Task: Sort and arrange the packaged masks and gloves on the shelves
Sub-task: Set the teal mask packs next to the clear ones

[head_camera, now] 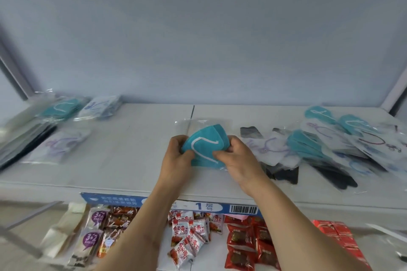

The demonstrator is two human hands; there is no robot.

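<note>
While a white shelf [136, 138] is viewed from above and in front, a teal mask in clear packaging [203, 145] is held at the middle of the shelf, close to its front edge. The packet is gripped from both sides: the left hand [179, 156] is curled round its left edge, with the thumb laid on top, and the right hand [237, 156] pinches its right edge between thumb and fingers. A white ear loop can be seen across the teal fabric, and the clear wrapper extends beyond the mask towards the back of the shelf.

To the right, a loose, overlapping pile of packets [330, 145] is spread over the shelf: teal masks, white masks with purple loops, and dark gloves [284, 174] lying at the pile's front edge. To the left, smaller stacks are set out: teal masks [60, 108] at the back, white masks [101, 105] beside them, another white packet [57, 147] nearer the front, and dark packets [24, 145] at the far left, blurred.

Along the shelf's front edge a blue label strip [198, 204] with a barcode is fixed. Below it, on a lower shelf, snack packets [189, 235] in red, white and purple wrappers are seen.
</note>
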